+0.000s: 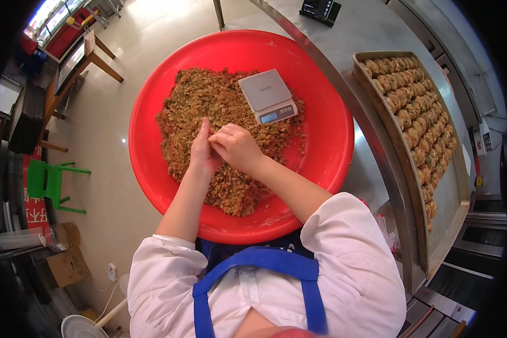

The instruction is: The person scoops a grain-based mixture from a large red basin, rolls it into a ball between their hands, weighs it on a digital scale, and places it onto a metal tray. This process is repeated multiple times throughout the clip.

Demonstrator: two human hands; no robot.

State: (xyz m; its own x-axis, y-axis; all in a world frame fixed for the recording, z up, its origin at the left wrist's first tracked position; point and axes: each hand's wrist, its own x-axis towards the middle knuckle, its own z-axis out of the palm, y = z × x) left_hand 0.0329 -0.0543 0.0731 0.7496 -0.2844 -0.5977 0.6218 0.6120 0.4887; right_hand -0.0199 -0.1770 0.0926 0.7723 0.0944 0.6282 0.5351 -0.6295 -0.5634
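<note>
A large red plastic basin (321,164) stands before me, with a broad heap of crumbly brown mixture (207,93) in it. My left hand (203,148) is over the heap, thumb up and palm turned inward. Against it, my right hand (235,145) has its fingers bent and bunched at the left palm. Whatever lies between the two hands is hidden by the fingers. A digital kitchen scale (265,89) with a lit display rests on the mixture, beyond my right hand; its plate bears no load.
On the steel table (346,38) at right lies a metal baking tray (448,236) with rows of round filled balls (418,114). A phone on a stand (319,10) is at the table's far part. At left are a green plastic chair (46,179), a wooden table (88,48) and a cardboard box (67,267).
</note>
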